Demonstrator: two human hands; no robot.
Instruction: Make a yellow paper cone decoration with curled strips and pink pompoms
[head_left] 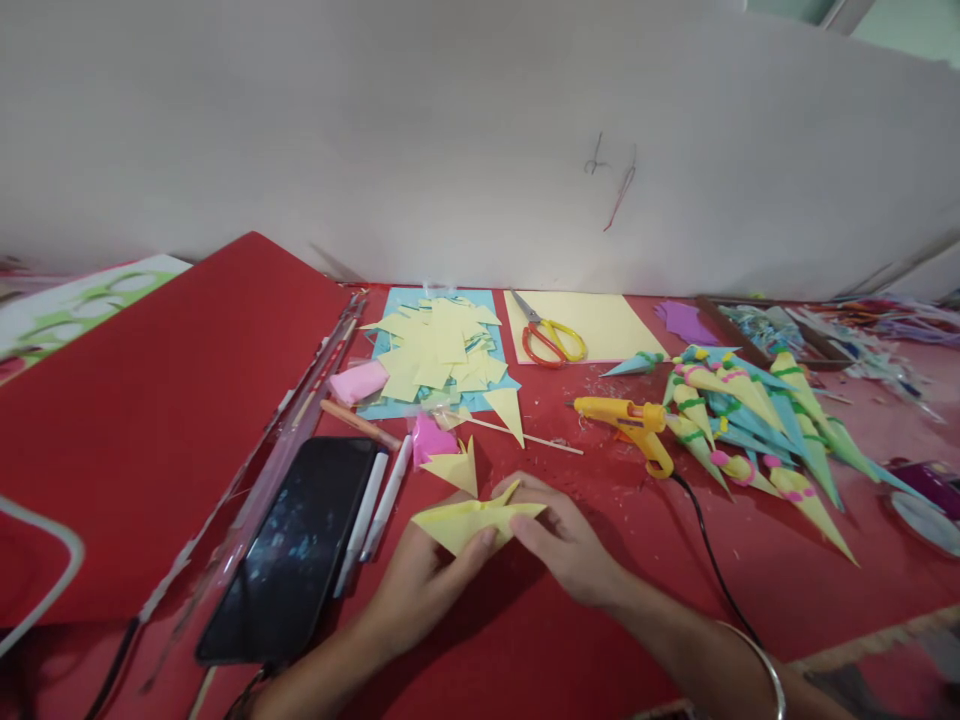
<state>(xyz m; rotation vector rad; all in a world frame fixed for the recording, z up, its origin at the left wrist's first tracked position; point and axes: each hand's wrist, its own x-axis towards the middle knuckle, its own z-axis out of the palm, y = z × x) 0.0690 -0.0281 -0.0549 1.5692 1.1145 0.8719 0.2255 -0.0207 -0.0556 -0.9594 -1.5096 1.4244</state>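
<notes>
A folded piece of yellow paper [465,522] is held between both hands, low in the middle of the view. My left hand [427,570] pinches it from the left, with the thumb lying on its front face. My right hand [562,530] grips its right side with the thumb at the edge; some of the fingers are hidden behind the paper. Just beyond, another folded yellow paper piece [454,468] lies on the red table. Near it are a bright pink packet [433,440] and a thin stick [551,442].
Cut yellow paper pieces [435,345] are heaped on blue sheets. Scissors [551,335] rest on a cream sheet [600,310]. A yellow glue gun [630,420] with a black cord lies beside decorated paper cones [750,410]. On the left are a phone [292,550] and white markers [386,500].
</notes>
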